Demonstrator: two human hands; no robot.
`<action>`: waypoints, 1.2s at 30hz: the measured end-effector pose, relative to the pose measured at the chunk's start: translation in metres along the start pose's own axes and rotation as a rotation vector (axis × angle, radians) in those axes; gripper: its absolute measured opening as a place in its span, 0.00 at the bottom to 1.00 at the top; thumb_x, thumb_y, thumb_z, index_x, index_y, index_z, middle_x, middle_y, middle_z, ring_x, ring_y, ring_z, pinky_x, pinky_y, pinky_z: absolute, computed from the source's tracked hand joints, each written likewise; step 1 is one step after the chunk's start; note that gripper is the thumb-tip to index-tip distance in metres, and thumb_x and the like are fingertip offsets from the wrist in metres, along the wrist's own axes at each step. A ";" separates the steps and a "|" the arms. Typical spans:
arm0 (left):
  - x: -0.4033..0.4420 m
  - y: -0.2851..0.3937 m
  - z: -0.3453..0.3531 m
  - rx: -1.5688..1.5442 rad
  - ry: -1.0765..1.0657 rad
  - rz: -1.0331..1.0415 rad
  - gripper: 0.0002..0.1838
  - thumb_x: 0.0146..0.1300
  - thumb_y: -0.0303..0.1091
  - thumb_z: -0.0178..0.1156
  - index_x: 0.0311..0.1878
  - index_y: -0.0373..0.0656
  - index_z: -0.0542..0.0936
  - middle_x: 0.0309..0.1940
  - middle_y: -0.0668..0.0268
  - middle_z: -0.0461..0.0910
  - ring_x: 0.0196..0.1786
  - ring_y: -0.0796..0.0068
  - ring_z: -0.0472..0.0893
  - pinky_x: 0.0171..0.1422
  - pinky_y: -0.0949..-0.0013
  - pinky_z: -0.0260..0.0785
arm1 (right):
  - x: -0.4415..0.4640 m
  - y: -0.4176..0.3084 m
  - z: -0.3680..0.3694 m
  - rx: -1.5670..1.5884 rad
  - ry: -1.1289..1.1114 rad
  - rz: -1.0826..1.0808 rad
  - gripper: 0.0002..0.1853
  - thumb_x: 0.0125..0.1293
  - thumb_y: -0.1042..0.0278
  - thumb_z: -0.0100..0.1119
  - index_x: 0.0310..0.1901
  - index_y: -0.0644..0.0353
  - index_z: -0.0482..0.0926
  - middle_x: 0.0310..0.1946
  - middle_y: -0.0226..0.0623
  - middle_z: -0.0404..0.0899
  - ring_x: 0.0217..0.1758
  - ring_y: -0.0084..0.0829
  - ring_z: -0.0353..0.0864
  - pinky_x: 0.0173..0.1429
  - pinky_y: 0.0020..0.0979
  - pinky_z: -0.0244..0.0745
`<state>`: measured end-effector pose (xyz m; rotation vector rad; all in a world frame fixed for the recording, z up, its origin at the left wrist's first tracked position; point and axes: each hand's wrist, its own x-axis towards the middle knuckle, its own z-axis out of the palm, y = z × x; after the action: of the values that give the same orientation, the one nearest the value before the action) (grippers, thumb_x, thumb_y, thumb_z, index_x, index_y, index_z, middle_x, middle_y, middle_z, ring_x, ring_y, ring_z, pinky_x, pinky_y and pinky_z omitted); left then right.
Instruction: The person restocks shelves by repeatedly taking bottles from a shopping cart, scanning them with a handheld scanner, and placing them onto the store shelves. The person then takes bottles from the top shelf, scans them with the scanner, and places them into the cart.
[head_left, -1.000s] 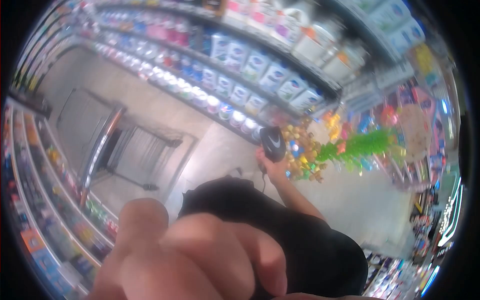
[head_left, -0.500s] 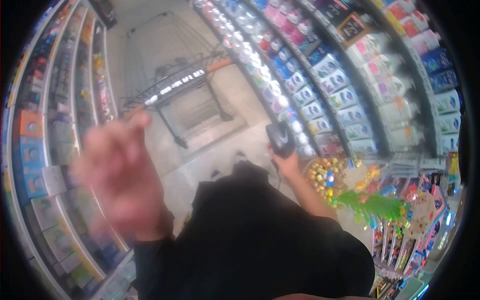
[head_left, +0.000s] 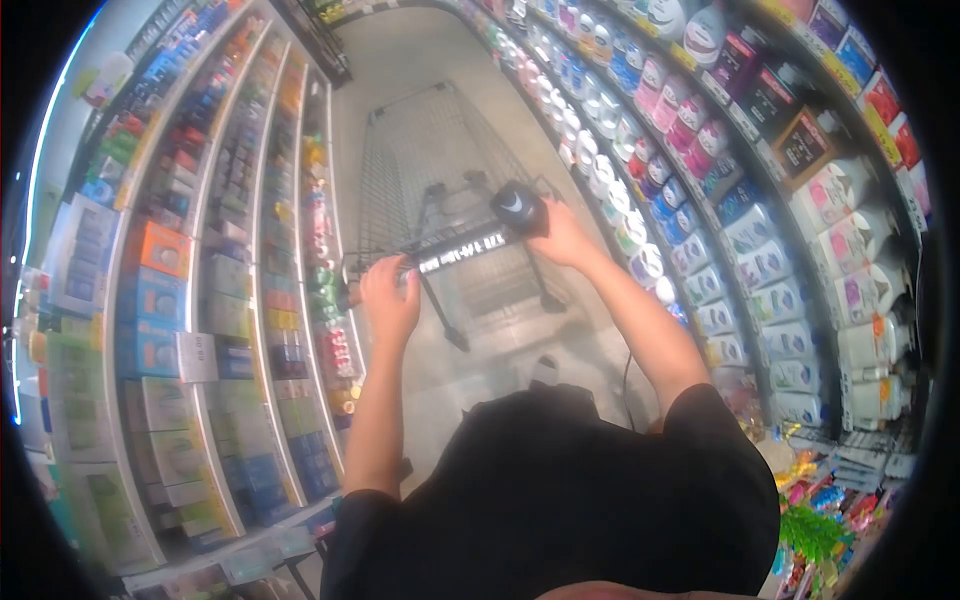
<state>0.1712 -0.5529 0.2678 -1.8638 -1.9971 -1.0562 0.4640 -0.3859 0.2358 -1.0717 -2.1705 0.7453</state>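
Observation:
A wire shopping cart (head_left: 395, 150) stands in front of me, its black handle bar (head_left: 462, 252) marked with white lettering. My left hand (head_left: 388, 292) is closed over the left end of that bar. At the right end, my right hand (head_left: 562, 235) is closed on a small black item with a white swoosh (head_left: 518, 210), perhaps a pouch or cap. Whether the right fingers also grip the bar is hidden behind this item. The cart's basket shows no goods that I can make out.
Shelves of boxed goods (head_left: 165, 300) line the left side of the aisle. Along the right run shelves of bottles and refill packs (head_left: 780, 300). Shiny wrapped goods and green tinsel (head_left: 812, 530) are at the lower right. Pale floor (head_left: 400, 45) stretches ahead.
My left hand, raised and blurred before, has come down onto the cart's handle. My right hand has moved forward to the bar with the black item. The view has turned somewhat left.

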 end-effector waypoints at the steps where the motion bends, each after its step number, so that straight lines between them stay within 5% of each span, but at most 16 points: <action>1: -0.002 -0.018 0.014 0.061 -0.113 -0.096 0.16 0.68 0.44 0.59 0.48 0.42 0.83 0.46 0.55 0.83 0.52 0.50 0.80 0.60 0.49 0.68 | 0.005 0.001 0.002 -0.029 -0.058 0.003 0.26 0.55 0.56 0.66 0.56 0.52 0.79 0.55 0.45 0.80 0.66 0.47 0.73 0.75 0.51 0.58; 3: -0.004 -0.055 0.047 0.176 -0.320 -0.295 0.20 0.70 0.50 0.56 0.44 0.42 0.85 0.40 0.52 0.85 0.47 0.48 0.83 0.53 0.52 0.73 | 0.009 0.007 0.003 -0.099 -0.167 0.001 0.24 0.54 0.57 0.66 0.54 0.52 0.80 0.50 0.44 0.82 0.61 0.46 0.77 0.74 0.51 0.58; 4: -0.001 -0.046 0.047 0.147 -0.227 -0.415 0.26 0.70 0.57 0.52 0.39 0.43 0.87 0.31 0.50 0.85 0.39 0.46 0.84 0.47 0.50 0.73 | 0.003 0.008 0.006 -0.067 -0.045 -0.059 0.22 0.53 0.58 0.65 0.50 0.54 0.80 0.44 0.43 0.83 0.55 0.45 0.79 0.73 0.50 0.58; 7: 0.022 -0.024 0.033 0.278 -0.495 -0.475 0.29 0.70 0.60 0.50 0.42 0.42 0.88 0.34 0.50 0.86 0.41 0.46 0.85 0.50 0.49 0.74 | -0.017 0.003 -0.002 -0.089 -0.067 0.034 0.23 0.49 0.60 0.67 0.49 0.57 0.80 0.43 0.44 0.82 0.55 0.46 0.79 0.73 0.50 0.58; 10: 0.001 -0.039 0.036 0.207 -0.598 -0.354 0.29 0.69 0.60 0.51 0.37 0.42 0.88 0.30 0.48 0.84 0.37 0.44 0.84 0.43 0.47 0.75 | -0.054 0.011 -0.009 -0.051 -0.028 -0.022 0.24 0.46 0.61 0.69 0.47 0.59 0.80 0.42 0.44 0.81 0.54 0.46 0.78 0.73 0.48 0.58; 14: -0.042 -0.001 0.029 0.115 -0.416 -0.265 0.18 0.67 0.51 0.56 0.35 0.46 0.85 0.22 0.55 0.82 0.28 0.50 0.83 0.35 0.52 0.74 | -0.099 0.001 -0.027 0.012 0.070 0.037 0.25 0.45 0.61 0.71 0.47 0.58 0.80 0.41 0.42 0.81 0.55 0.45 0.77 0.74 0.47 0.58; 24: -0.046 0.106 0.025 -0.095 -0.824 -0.387 0.23 0.68 0.54 0.56 0.44 0.42 0.86 0.29 0.54 0.86 0.36 0.49 0.86 0.44 0.52 0.76 | -0.152 0.028 -0.067 -0.057 0.249 0.192 0.28 0.46 0.55 0.74 0.50 0.53 0.81 0.46 0.40 0.82 0.57 0.41 0.77 0.74 0.43 0.57; 29: -0.035 0.105 0.059 -0.212 -0.894 -0.199 0.29 0.71 0.58 0.51 0.45 0.39 0.86 0.30 0.49 0.86 0.38 0.47 0.85 0.45 0.51 0.75 | -0.131 0.062 -0.082 -0.050 0.251 0.191 0.32 0.45 0.56 0.75 0.54 0.56 0.80 0.53 0.45 0.80 0.64 0.50 0.72 0.74 0.48 0.57; 32: -0.027 0.100 0.087 -0.163 -0.853 -0.015 0.33 0.73 0.60 0.45 0.40 0.37 0.86 0.27 0.53 0.86 0.35 0.50 0.86 0.43 0.54 0.75 | -0.124 0.041 -0.083 -0.184 0.299 0.370 0.33 0.46 0.57 0.73 0.56 0.60 0.77 0.56 0.50 0.78 0.67 0.58 0.68 0.75 0.52 0.57; 36: -0.016 0.100 0.091 -0.258 -1.023 -0.092 0.31 0.74 0.57 0.42 0.43 0.40 0.87 0.32 0.53 0.87 0.41 0.46 0.85 0.49 0.48 0.75 | -0.137 0.025 -0.068 -0.198 0.417 0.422 0.34 0.48 0.61 0.72 0.59 0.62 0.75 0.58 0.52 0.77 0.69 0.55 0.67 0.72 0.50 0.63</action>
<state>0.2953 -0.5145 0.2277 -2.8541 -2.5135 -0.3603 0.5933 -0.4718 0.2270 -1.6553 -1.7052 0.4314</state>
